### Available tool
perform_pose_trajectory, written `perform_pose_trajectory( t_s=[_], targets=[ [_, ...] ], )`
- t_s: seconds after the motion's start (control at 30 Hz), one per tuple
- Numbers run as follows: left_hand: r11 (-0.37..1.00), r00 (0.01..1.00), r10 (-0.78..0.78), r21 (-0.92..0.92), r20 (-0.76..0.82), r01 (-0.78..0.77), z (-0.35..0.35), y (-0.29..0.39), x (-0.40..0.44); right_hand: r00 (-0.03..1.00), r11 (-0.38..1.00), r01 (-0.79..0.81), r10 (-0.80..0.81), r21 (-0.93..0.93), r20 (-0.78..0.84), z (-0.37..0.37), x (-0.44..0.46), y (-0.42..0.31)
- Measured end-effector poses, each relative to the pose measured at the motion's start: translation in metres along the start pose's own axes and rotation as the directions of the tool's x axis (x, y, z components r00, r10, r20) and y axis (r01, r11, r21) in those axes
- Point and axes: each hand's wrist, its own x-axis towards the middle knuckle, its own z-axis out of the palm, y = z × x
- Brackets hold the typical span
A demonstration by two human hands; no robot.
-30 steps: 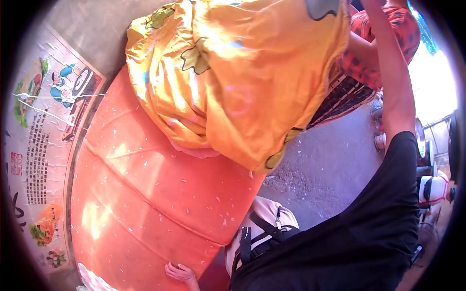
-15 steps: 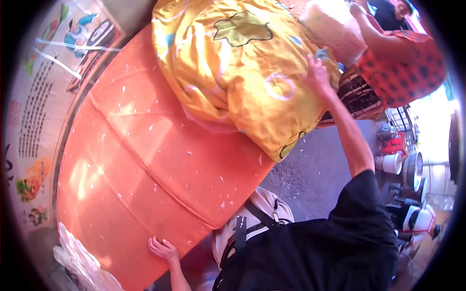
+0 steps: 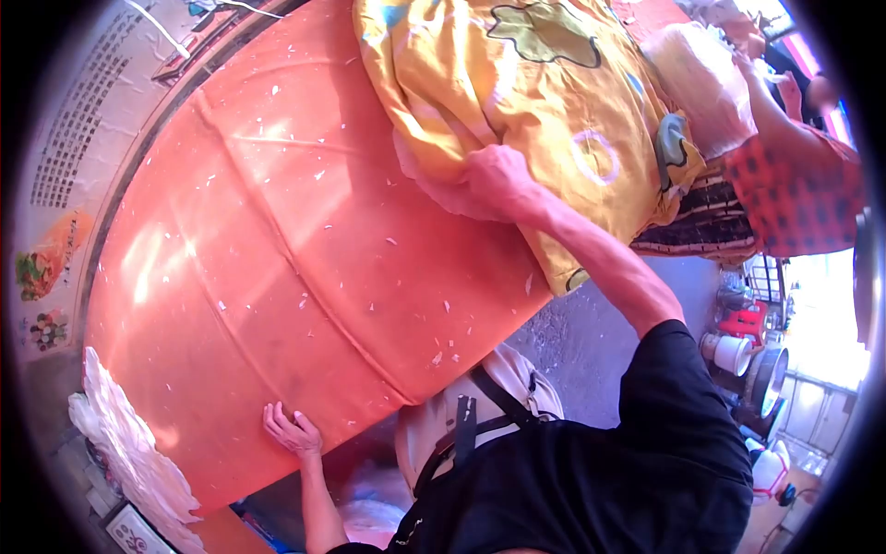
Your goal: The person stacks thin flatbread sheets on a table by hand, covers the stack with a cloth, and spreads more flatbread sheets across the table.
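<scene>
A yellow patterned cloth (image 3: 544,111), with a leaf shape and rings on it, lies bunched on an orange padded surface (image 3: 351,277). My right hand (image 3: 498,180) is closed on the near left edge of the cloth, where pinkish fabric shows beneath. Its fingertips are partly hidden. At the lower left, my left hand (image 3: 293,430) lies on the orange surface near its front edge, fingers spread, holding nothing. Small pale scraps are scattered over the surface.
Another person in a red checked garment (image 3: 794,194) is at the right, beside a pale bundle (image 3: 706,88). A white crumpled sheet (image 3: 138,443) lies at the left end. A beige bag (image 3: 526,383) is against my body. Buckets (image 3: 729,353) stand at the right.
My right hand has moved left across the cloth and closed on its edge. The view has shifted. My left hand stays on the orange surface.
</scene>
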Motion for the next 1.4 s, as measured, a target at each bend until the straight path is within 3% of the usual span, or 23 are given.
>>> perform_pose_trajectory(
  t_s=[0.07, 0.1, 0.17, 0.23, 0.37, 0.43, 0.5, 0.57, 0.6, 0.7, 0.77, 0.83, 0.9, 1.0, 1.13, 1.17, 1.33, 1.4],
  targets=[
    [1.0, 1.0, -0.025, -0.016, 0.005, 0.025, -0.003, 0.001, -0.002, 0.999, 0.933, -0.021, 0.032, 0.36, -0.026, -0.027, -0.001, 0.009],
    [0.999, 0.999, -0.035, -0.018, 0.011, 0.035, -0.002, 0.001, -0.002, 0.998, 0.779, -0.056, 0.017, 0.624, 0.068, -0.047, 0.011, 0.02],
    [0.999, 0.999, -0.046, -0.025, 0.023, 0.046, -0.002, 0.0, -0.003, 0.999, 0.374, -0.001, -0.036, 0.927, 0.015, -0.083, 0.021, 0.012],
    [0.999, 0.999, -0.031, -0.026, 0.019, 0.032, 0.0, -0.002, -0.003, 0.99, -0.013, 0.045, -0.13, 0.999, -0.047, -0.103, 0.023, -0.028],
    [0.999, 1.0, -0.02, -0.033, 0.011, 0.02, -0.002, -0.001, -0.001, 0.937, 0.144, -0.212, -0.25, 0.967, 0.243, -0.011, 0.041, -0.07],
    [0.999, 1.0, -0.025, -0.047, 0.013, 0.025, -0.003, 0.002, -0.002, 0.948, 0.535, 0.265, -0.295, 0.802, -0.117, 0.062, 0.039, -0.071],
    [0.997, 0.999, -0.054, -0.05, -0.005, 0.054, -0.003, 0.0, 0.002, 0.895, 0.706, 0.446, -0.344, 0.55, -0.285, 0.103, 0.019, -0.07],
    [0.998, 0.997, -0.014, -0.067, -0.078, 0.009, 0.011, -0.002, 0.004, 0.923, 0.824, 0.379, -0.304, 0.421, -0.236, 0.089, -0.009, -0.076],
    [0.999, 0.995, 0.012, -0.038, -0.101, -0.016, 0.014, -0.003, 0.006, 0.903, 0.866, 0.427, -0.393, 0.261, -0.175, 0.093, -0.015, -0.076],
    [0.989, 0.991, -0.105, -0.113, -0.08, 0.095, 0.01, 0.007, 0.01, 0.904, 0.91, 0.414, -0.414, -0.025, -0.11, 0.099, -0.04, -0.105],
    [0.978, 0.987, -0.137, -0.169, -0.084, 0.121, 0.007, 0.008, 0.007, 0.886, 0.911, 0.41, -0.41, -0.049, -0.214, 0.113, -0.046, -0.111],
    [0.963, 0.977, -0.187, -0.214, -0.102, 0.162, 0.01, 0.009, 0.002, 0.906, 0.923, 0.379, -0.384, -0.066, -0.179, 0.129, -0.057, -0.121],
    [0.95, 0.972, -0.216, -0.25, -0.09, 0.188, 0.004, 0.012, 0.001, 0.875, 0.893, 0.448, -0.449, -0.05, -0.182, 0.13, -0.077, -0.162],
    [0.926, 0.971, -0.238, -0.303, -0.007, 0.224, -0.012, 0.011, -0.002, 0.891, 0.907, 0.422, -0.416, -0.009, -0.184, 0.132, -0.1, -0.231],
    [0.881, 0.977, -0.21, -0.441, -0.038, 0.172, -0.017, 0.003, -0.02, 0.865, 0.877, 0.404, -0.459, -0.258, -0.202, 0.153, -0.114, -0.274],
    [0.883, 0.983, -0.171, -0.452, -0.062, 0.125, -0.022, -0.001, -0.032, 0.853, 0.829, 0.291, -0.451, -0.477, -0.263, 0.176, -0.115, -0.267],
    [0.738, 0.972, -0.223, -0.665, -0.075, 0.118, -0.069, -0.038, -0.117, 0.838, 0.785, 0.274, -0.478, -0.556, -0.263, 0.188, -0.106, -0.254],
    [0.714, 0.931, -0.363, -0.635, 0.025, 0.295, -0.115, -0.069, -0.14, 0.854, 0.787, 0.271, -0.462, -0.554, -0.239, 0.189, -0.102, -0.252]
  ],
)
